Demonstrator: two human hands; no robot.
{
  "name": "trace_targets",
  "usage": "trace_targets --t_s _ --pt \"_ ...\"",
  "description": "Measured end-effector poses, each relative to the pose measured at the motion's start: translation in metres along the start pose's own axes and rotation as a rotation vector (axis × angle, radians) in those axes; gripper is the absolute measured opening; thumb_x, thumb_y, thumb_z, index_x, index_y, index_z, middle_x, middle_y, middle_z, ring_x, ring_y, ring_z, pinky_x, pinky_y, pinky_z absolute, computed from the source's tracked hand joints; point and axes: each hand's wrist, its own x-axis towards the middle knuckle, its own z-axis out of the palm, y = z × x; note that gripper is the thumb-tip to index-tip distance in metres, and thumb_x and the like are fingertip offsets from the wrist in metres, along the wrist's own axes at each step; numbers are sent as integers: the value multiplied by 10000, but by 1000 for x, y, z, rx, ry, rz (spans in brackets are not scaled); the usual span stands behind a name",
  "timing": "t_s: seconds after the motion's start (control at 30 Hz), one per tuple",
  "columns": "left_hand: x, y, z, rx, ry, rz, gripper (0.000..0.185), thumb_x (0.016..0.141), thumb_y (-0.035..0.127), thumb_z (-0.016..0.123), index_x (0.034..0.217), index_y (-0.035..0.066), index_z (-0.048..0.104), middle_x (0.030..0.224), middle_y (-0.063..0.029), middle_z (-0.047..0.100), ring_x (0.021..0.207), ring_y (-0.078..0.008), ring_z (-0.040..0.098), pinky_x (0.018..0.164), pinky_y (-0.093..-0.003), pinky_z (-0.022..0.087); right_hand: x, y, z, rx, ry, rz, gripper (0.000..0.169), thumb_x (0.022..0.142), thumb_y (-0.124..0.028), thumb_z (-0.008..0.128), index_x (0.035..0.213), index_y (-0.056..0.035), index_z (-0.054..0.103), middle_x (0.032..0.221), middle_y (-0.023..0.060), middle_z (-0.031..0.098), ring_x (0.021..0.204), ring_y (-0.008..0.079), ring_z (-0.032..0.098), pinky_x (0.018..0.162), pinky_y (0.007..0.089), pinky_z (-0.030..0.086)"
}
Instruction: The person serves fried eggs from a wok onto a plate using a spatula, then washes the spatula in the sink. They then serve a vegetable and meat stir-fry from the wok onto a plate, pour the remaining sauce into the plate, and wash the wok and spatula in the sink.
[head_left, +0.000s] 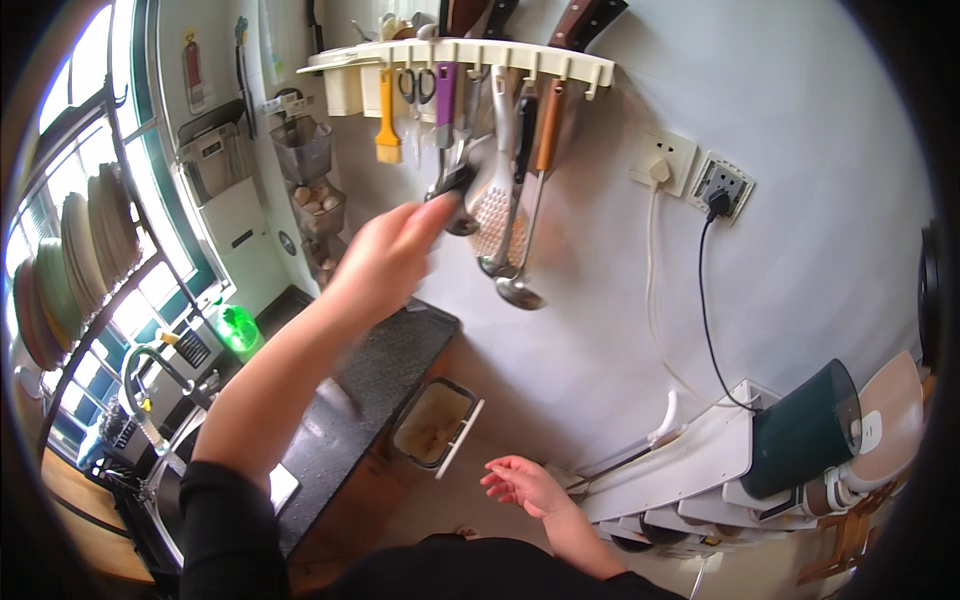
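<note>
My left hand (390, 259) is raised toward the wall rack (480, 54), blurred, with its fingers closed on a black-handled utensil (456, 180). Blur and overlap hide what kind of utensil it is. Close behind it hang a perforated skimmer (496, 214), a steel ladle (519, 292) with an orange-brown handle, and a purple-handled utensil (445, 97). Farther left on the rack are scissors (416, 86) and a yellow basting brush (387, 127). Low in front of my body, my right hand (525, 484) holds nothing, its fingers loosely apart.
Below my left arm runs a dark stone countertop (390, 367), with a waste bin (431, 424) at its side. The faucet (142, 397), a green bottle (238, 330) and a rack of plates (71, 277) are left. A white shelf unit (675, 472) bears a dark green appliance (802, 431). Knives (581, 22) stand above.
</note>
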Motion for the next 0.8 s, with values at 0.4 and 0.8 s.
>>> trace_targets --t_s 0.4,0.8 --pt "109 50 102 -197 64 -12 542 859 591 409 893 58 504 595 -18 422 410 -100 349 357 -267 285 -26 29 -86 174 208 17 207 895 -223 529 1024 -62 530 916 80 633 743 139 615 593 224 473" --pt "101 66 98 40 42 -43 664 867 567 403 845 -69 595 803 -217 617 731 -318 631 643 -400 499 37 -1 -11 -52 -59 94 234 898 -242 529 1047 -63 525 919 56 613 754 112 591 616 209 460"
